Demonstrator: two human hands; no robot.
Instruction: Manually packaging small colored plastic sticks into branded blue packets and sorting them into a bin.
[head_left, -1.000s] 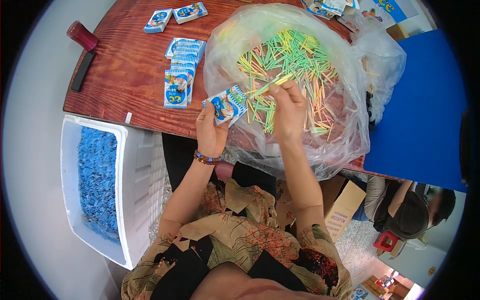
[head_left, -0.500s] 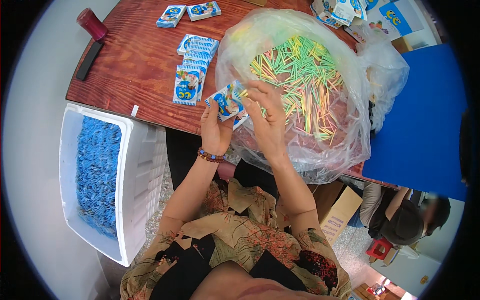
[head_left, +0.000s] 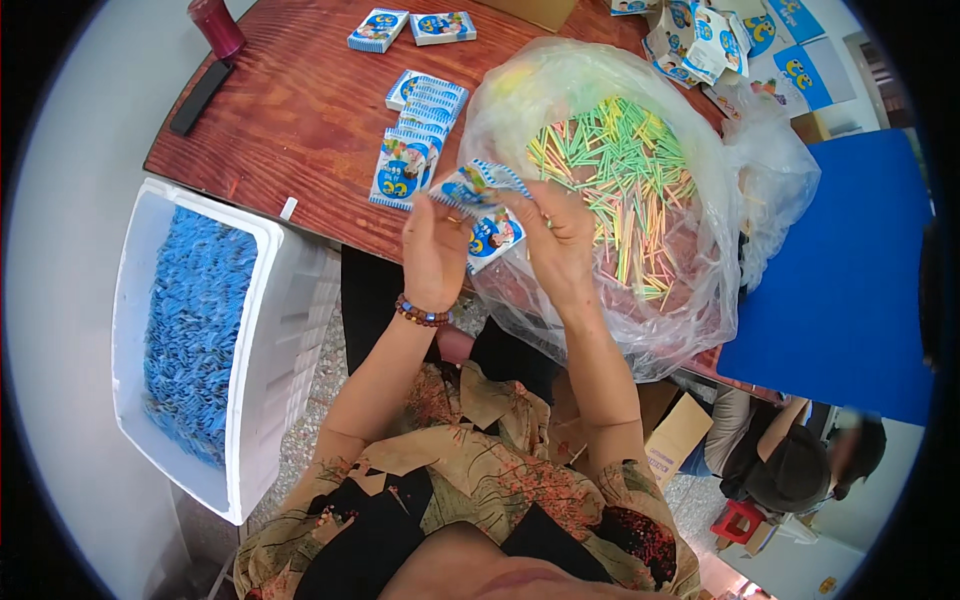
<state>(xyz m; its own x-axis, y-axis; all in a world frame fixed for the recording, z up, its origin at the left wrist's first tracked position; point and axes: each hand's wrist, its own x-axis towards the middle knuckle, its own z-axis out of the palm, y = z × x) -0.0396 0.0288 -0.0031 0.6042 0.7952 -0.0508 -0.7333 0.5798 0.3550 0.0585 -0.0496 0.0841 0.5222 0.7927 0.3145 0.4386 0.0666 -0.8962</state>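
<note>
A small blue and white packet [head_left: 478, 187] is stretched between my two hands above the table's front edge. My left hand [head_left: 432, 255] closes on its left side, thumb upward. At its right end, the fingers of my right hand [head_left: 562, 240] pinch the edge. A second packet [head_left: 496, 238] hangs just below, between the hands; its grip is partly hidden. Right of them, a clear plastic bag [head_left: 497, 120] lies spread open, with many thin green, yellow and pink sticks [head_left: 640, 150] in it. An overlapping row of similar packets [head_left: 402, 168] lies beyond my left hand.
Two packs [head_left: 378, 30] [head_left: 443, 28] lie at the back of the wooden table [head_left: 290, 130], near a black bar [head_left: 202, 97] and dark red cup [head_left: 216, 28]. A white bin [head_left: 262, 350] of blue packets stands left. At right are a blue panel [head_left: 830, 270] and a seated person [head_left: 790, 465].
The yellow stick ends at my right fingertips no longer show. The upper packet is now tilted more level and stretched, with the second packet more exposed beneath. The whole view has shifted slightly.
</note>
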